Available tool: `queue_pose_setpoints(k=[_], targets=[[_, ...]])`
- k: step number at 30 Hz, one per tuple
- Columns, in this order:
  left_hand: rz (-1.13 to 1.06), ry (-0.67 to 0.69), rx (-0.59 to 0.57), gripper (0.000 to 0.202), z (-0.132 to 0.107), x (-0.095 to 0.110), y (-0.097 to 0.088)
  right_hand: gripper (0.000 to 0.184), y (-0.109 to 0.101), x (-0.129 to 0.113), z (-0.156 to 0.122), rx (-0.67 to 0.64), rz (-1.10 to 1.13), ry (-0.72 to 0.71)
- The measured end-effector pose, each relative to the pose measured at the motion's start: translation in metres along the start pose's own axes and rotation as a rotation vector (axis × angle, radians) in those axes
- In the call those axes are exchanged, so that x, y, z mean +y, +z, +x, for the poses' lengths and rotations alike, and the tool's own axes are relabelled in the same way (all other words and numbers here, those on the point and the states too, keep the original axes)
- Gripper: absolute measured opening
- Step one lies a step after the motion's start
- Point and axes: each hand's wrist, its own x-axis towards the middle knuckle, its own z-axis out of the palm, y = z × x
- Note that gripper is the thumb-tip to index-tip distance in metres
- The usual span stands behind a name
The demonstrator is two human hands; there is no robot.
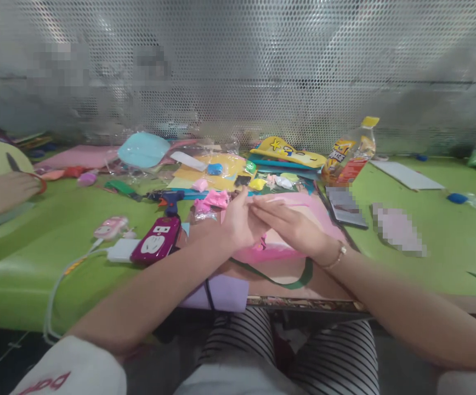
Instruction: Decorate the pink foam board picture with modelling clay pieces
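My left hand (238, 222) and my right hand (291, 225) meet palm to palm above a pink sheet (299, 206) on the green table (49, 241). The right hand's fingers lie stretched flat across the left palm. The left hand's fingers curl loosely under them. Whatever sits between the palms is hidden. A bracelet is on my right wrist. Pink clay lumps (215, 198) lie just beyond the left hand.
A blue glue gun (171, 200), a purple phone (158, 241), a white charger (120, 249) and a pink gadget (110, 226) lie at the left. Yellow sheets, clay bits and a snack bottle (351, 151) stand behind. Another person's hand (3, 192) rests at the far left. A perforated metal screen closes the back.
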Motion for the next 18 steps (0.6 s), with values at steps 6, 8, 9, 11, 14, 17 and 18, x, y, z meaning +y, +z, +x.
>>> queue_pose_setpoints(k=[6,8,9,11,14,17,18], targets=[[-0.245,0.001,-0.119,0.069,-0.016,0.003,0.002,0.039,0.007,-0.011,0.007,0.007,-0.252,-0.111],[-0.248,0.018,-0.12,0.074,-0.016,0.008,-0.002,0.041,0.012,-0.014,0.009,-0.025,-0.242,-0.079],[-0.248,0.045,-0.118,0.077,-0.014,0.011,-0.004,0.044,0.013,-0.016,0.009,-0.046,-0.222,-0.085],[-0.254,0.119,-0.12,0.08,-0.012,0.016,-0.007,0.054,0.014,-0.018,0.009,-0.103,-0.178,-0.138],[-0.267,0.134,-0.134,0.08,-0.013,0.018,-0.005,0.063,0.009,-0.015,0.008,-0.183,-0.154,-0.215],[-0.275,0.046,-0.158,0.078,-0.015,0.015,0.0,0.068,0.002,-0.01,0.008,-0.161,-0.191,-0.134],[-0.275,0.031,-0.166,0.077,-0.016,0.014,0.001,0.071,0.001,-0.009,0.007,-0.152,-0.196,-0.11]])
